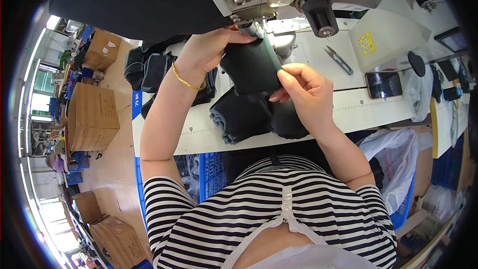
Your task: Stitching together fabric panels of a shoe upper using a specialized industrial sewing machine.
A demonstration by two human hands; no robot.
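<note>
Both my hands hold one dark fabric piece [253, 67] at the sewing machine [286, 7]. My left hand [216, 45] pinches its upper left edge close beside the needle area, and some fingertips are hidden behind the cloth. At the piece's right edge, my right hand [306, 92] grips it between thumb and forefinger, the other fingers curled. Just below lies a folded stack of dark fabric pieces [241, 117] with grey edges. More dark folded pieces [157, 69] are piled left of my left forearm.
Thread snips [339, 61] and a phone [383, 85] lie on the white table [169, 142] at the right. A blue crate [213, 174] stands under the table, and a white plastic bag [396, 162] hangs over another at right. Cardboard boxes [93, 117] stand on the floor at left.
</note>
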